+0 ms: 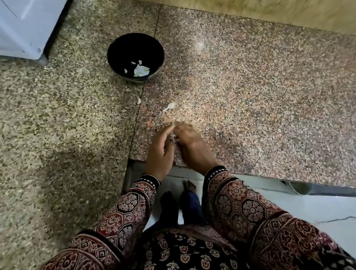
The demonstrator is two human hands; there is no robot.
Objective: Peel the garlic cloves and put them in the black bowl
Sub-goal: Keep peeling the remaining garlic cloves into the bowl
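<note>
At the far left corner of the speckled pink-and-grey granite countertop (258,87) there's a white appliance (24,17). Near it, well back from you, sits the round black bowl (124,45) with a few pale garlic pieces (141,70) in it. Your left hand (160,152) and right hand (193,148) are bunched together at the near edge, fingertips meeting, but it's all blur, so I can't tell what they're gripping or how tightly. My guess is you're mid-peel. A small white garlic clove (170,106) and a tiny skin scrap (139,100) lie between hands and bowl. Next you'd need a long reach forward-left to drop the peeled one in.
</note>
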